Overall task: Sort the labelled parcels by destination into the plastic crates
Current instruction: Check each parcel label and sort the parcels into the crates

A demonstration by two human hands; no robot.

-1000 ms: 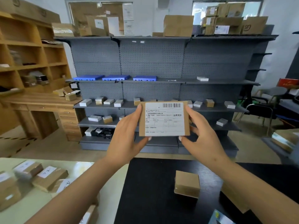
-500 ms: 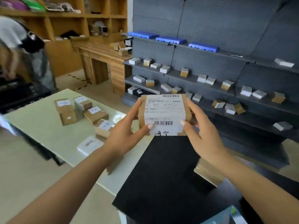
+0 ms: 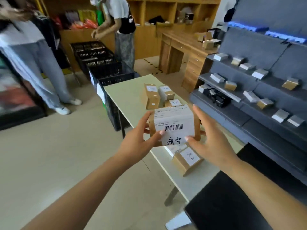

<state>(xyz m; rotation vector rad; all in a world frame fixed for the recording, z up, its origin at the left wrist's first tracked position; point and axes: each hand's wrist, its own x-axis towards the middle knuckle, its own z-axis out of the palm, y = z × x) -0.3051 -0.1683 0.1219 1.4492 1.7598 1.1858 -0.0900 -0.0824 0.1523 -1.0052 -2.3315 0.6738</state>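
Floor (image 3: 49, 163) is plain beige, smooth, with a run of dark dashed marks further back. Along the far wall there's a big wooden shelving unit (image 3: 157, 9) with open cubbies, and a matching wooden desk (image 3: 186, 52) with drawers sits in front of it. Right side is all grey pegboard shelving (image 3: 259, 52), tiered, pretty blurry at the top. Two people (image 3: 121, 30) stand at the back left. Light is even and bright.

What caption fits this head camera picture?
Both hands, left hand and right hand, hold a labelled parcel above the table.
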